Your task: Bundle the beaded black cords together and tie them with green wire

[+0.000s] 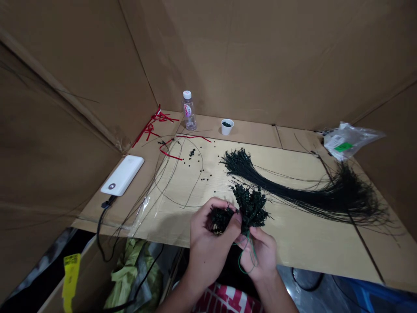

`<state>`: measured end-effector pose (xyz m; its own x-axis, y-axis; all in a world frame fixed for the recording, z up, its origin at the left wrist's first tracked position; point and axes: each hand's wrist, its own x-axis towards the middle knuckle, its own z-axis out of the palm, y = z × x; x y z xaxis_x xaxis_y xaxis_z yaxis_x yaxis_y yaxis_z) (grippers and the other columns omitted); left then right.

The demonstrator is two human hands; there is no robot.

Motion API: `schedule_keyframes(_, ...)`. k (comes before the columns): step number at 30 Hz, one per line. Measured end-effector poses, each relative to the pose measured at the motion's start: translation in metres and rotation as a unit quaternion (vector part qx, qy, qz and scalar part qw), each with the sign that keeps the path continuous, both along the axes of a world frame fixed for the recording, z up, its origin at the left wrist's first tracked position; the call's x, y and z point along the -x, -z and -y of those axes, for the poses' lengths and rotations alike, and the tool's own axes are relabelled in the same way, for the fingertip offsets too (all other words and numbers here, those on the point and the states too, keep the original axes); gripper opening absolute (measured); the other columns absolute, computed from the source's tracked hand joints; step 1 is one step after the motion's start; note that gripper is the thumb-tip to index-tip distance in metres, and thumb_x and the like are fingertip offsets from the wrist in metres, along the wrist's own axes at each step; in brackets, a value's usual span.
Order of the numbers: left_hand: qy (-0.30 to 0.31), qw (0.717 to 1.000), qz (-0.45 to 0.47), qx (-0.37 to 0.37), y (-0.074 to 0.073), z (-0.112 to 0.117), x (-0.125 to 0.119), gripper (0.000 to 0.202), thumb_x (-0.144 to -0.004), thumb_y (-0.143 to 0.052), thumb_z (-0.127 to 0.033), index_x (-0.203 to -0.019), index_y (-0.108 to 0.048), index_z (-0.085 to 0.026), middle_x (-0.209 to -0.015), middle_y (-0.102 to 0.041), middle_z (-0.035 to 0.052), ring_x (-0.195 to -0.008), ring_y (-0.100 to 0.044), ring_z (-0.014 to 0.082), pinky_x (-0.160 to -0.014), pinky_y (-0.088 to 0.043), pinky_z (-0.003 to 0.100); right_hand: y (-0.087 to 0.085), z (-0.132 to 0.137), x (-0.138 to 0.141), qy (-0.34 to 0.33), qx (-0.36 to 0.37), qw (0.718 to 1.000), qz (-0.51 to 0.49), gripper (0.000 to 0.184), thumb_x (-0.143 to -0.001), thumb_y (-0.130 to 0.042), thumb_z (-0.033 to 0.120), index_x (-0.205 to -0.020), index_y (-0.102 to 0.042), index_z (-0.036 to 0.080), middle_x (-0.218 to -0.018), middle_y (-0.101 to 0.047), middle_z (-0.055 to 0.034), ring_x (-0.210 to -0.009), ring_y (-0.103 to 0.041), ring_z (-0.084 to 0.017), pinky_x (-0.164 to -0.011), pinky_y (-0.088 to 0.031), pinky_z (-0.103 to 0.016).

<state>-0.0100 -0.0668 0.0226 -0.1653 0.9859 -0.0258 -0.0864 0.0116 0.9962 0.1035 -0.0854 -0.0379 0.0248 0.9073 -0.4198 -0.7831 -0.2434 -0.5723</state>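
Above the front edge of the board, both hands hold a dark green bunch of knotted or beaded strands. My left hand is closed round the bunch's left part, a darker tuft, with its thumb pressed at the middle. My right hand pinches the base of the taller tuft from below. A thin green thread hangs in a loop over the right palm. Behind the hands, a long bundle of dark cords with knotted left ends lies across the board.
Small dark beads are scattered on the board. Behind stand a bottle and a white cup with dark green bits inside. Red ribbons, loose wire loops, and a white power bank lie left; a plastic bag lies right. Cardboard walls surround the table.
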Motion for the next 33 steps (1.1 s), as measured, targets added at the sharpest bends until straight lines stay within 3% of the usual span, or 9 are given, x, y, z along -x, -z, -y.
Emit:
schedule_keyframes(3, 0.001, 0.999, 0.04, -0.008, 0.004, 0.001, -0.002, 0.011, -0.086, -0.074, -0.018, -0.083, -0.065, -0.022, -0.087, -0.077, -0.0015, -0.087, -0.074, 0.0139, -0.082, -0.059, 0.021, 0.001, -0.001, 0.0, 0.009, 0.018, 1.0, -0.004, 0.02, -0.061, -0.09, 0.023, -0.076, -0.077, 0.023, -0.078, -0.079, -0.0043, -0.059, -0.064, -0.017, -0.048, -0.051, -0.025)
schedule_keyframes(7, 0.005, 0.998, 0.059, -0.006, 0.005, 0.001, -0.002, 0.013, -0.085, -0.074, -0.015, -0.085, -0.063, -0.022, -0.085, -0.073, -0.0031, -0.082, -0.072, 0.0127, -0.078, -0.058, 0.02, 0.002, -0.001, 0.001, 0.019, 0.033, 0.999, -0.005, 0.019, -0.06, -0.09, 0.023, -0.07, -0.075, 0.022, -0.078, -0.08, -0.004, -0.059, -0.063, -0.016, -0.048, -0.049, -0.024)
schedule_keyframes(16, 0.115, 0.993, 0.037, -0.019, 0.002, -0.003, 0.011, 0.009, -0.088, -0.077, -0.018, -0.095, -0.074, -0.023, -0.092, -0.072, -0.0006, -0.086, -0.069, 0.0147, -0.079, -0.055, 0.022, -0.001, -0.001, 0.0, 0.015, 0.043, 0.998, -0.034, 0.021, -0.058, -0.094, 0.022, -0.062, -0.073, 0.023, -0.076, -0.077, -0.0016, -0.06, -0.064, -0.014, -0.047, -0.05, -0.02)
schedule_keyframes(23, 0.094, 0.994, 0.054, -0.03, 0.006, -0.003, 0.007, 0.006, -0.091, -0.076, -0.02, -0.089, -0.07, -0.021, -0.09, -0.071, 0.0007, -0.087, -0.068, 0.0152, -0.081, -0.055, 0.023, -0.007, -0.004, 0.001, 0.012, 0.04, 0.997, -0.06, 0.023, -0.055, -0.097, 0.022, -0.06, -0.074, 0.023, -0.076, -0.077, -0.0028, -0.063, -0.065, -0.015, -0.048, -0.05, -0.021)
schedule_keyframes(26, 0.074, 0.995, 0.057, -0.032, 0.008, -0.002, 0.005, 0.006, -0.091, -0.074, -0.019, -0.088, -0.07, -0.021, -0.089, -0.071, 0.001, -0.087, -0.069, 0.0153, -0.082, -0.056, 0.023, -0.009, -0.005, 0.001, 0.006, 0.045, 0.997, -0.065, 0.024, -0.054, -0.098, 0.023, -0.061, -0.075, 0.022, -0.087, -0.081, -0.0051, -0.063, -0.064, -0.013, -0.048, -0.049, -0.02)
schedule_keyframes(33, 0.06, 0.997, 0.041, -0.033, 0.004, -0.001, 0.006, 0.006, -0.09, -0.071, -0.015, -0.09, -0.07, -0.021, -0.087, -0.072, 0.0001, -0.084, -0.071, 0.0149, -0.079, -0.058, 0.022, -0.014, -0.003, 0.003, 0.003, 0.049, 0.998, -0.027, 0.025, -0.056, -0.092, 0.023, -0.079, -0.081, 0.021, -0.089, -0.08, -0.0054, -0.062, -0.062, -0.013, -0.045, -0.047, -0.018)
